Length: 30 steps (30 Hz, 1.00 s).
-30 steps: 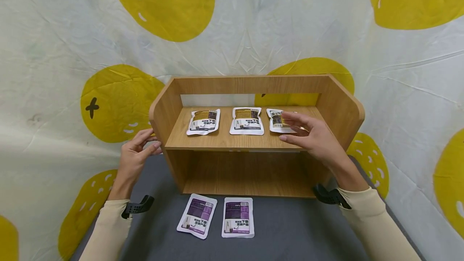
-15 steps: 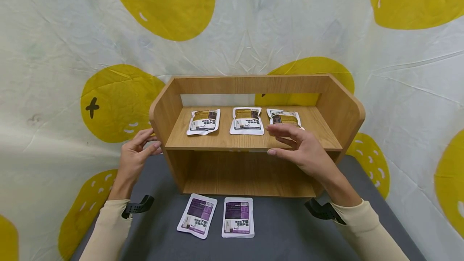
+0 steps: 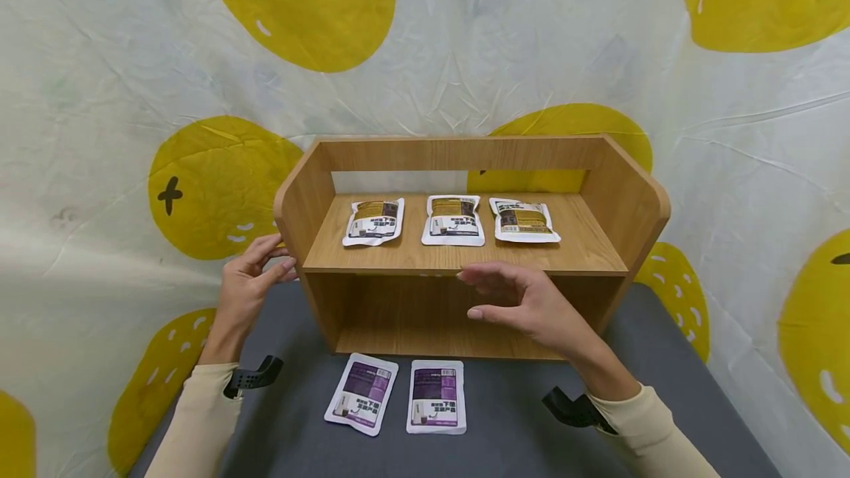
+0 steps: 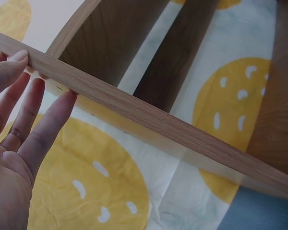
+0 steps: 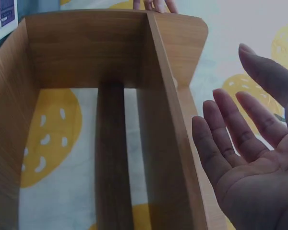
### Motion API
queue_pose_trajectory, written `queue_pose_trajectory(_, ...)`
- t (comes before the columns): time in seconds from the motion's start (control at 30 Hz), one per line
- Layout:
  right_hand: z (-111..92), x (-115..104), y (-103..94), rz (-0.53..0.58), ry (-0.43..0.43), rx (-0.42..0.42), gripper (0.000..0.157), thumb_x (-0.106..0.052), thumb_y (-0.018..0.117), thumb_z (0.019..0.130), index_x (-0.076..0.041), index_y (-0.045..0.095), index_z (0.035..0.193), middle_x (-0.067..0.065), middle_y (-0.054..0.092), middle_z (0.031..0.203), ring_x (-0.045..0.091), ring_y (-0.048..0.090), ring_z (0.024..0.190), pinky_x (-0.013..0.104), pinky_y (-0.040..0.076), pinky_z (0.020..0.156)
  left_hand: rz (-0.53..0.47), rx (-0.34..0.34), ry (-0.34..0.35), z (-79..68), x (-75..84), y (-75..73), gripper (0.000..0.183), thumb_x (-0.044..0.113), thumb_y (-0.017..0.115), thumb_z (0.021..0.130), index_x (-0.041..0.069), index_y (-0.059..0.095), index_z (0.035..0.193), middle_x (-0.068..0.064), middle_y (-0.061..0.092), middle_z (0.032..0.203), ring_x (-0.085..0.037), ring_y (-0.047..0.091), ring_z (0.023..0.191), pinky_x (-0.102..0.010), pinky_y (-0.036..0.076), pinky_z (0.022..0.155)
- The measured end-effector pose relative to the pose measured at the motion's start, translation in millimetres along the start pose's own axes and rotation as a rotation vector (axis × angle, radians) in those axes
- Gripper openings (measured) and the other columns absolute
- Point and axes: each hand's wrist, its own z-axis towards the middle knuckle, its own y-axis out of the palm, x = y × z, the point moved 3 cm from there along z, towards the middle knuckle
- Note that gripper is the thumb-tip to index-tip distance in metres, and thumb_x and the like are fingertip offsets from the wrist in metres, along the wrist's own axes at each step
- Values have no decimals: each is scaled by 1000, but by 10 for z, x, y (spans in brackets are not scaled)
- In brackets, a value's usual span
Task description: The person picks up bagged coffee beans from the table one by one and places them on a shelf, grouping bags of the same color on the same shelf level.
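My left hand (image 3: pixel 251 282) rests at the left side panel of a two-tier wooden shelf (image 3: pixel 465 270). In the left wrist view its thumb (image 4: pixel 12 67) lies at the panel's edge, and the straight fingers touch the outer side. Nothing is in my right hand (image 3: pixel 524 308), which hovers before the lower compartment with relaxed fingers and thumb spread apart. Three white-edged pouches with brown-and-yellow labels lie in a row on the upper board: a left pouch (image 3: pixel 374 222), a middle pouch (image 3: pixel 453 220) and a right pouch (image 3: pixel 524 220), whose label is turned the other way.
On the grey table (image 3: pixel 505 419), in front of the shelf, lie two purple-labelled pouches: a tilted one (image 3: pixel 361 395) and a straight one (image 3: pixel 436 397). A pale curtain (image 3: pixel 425 35) with yellow shapes hangs behind and beside the shelf.
My right hand has moved away from the right pouch, down and left to the front of the shelf, leaving that pouch in full view. The left hand stays at the side panel.
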Motion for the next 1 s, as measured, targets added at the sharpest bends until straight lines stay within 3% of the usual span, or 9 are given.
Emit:
queue_pose_trajectory(0.33, -41, 250, 223, -1, -42, -74, 51, -14, 81, 88, -13, 64, 135, 2, 67, 133, 21, 63, 124, 28, 52, 106, -23, 0, 28, 4, -7, -6, 48, -15, 62, 92, -8, 56, 139, -6, 62, 124, -18, 65, 105, -33, 63, 75)
queue_pose_trajectory(0.77, -112, 768, 504, 69, 121, -71, 54, -17, 82, 87, -1, 62, 134, 19, 66, 128, 35, 66, 116, 53, 55, 99, -73, -22, 57, -4, -8, 1, 48, -17, 61, 92, -11, 54, 140, -8, 61, 126, -15, 66, 107, -39, 63, 75)
queue_pose_trajectory(1.0, -176, 1034, 623, 76, 184, -54, 51, -16, 81, 88, -1, 63, 133, 17, 67, 126, 32, 66, 113, 47, 58, 96, -67, -23, 55, 3, -22, -12, 48, -16, 61, 93, -11, 54, 140, -9, 60, 126, -17, 66, 108, -39, 62, 76)
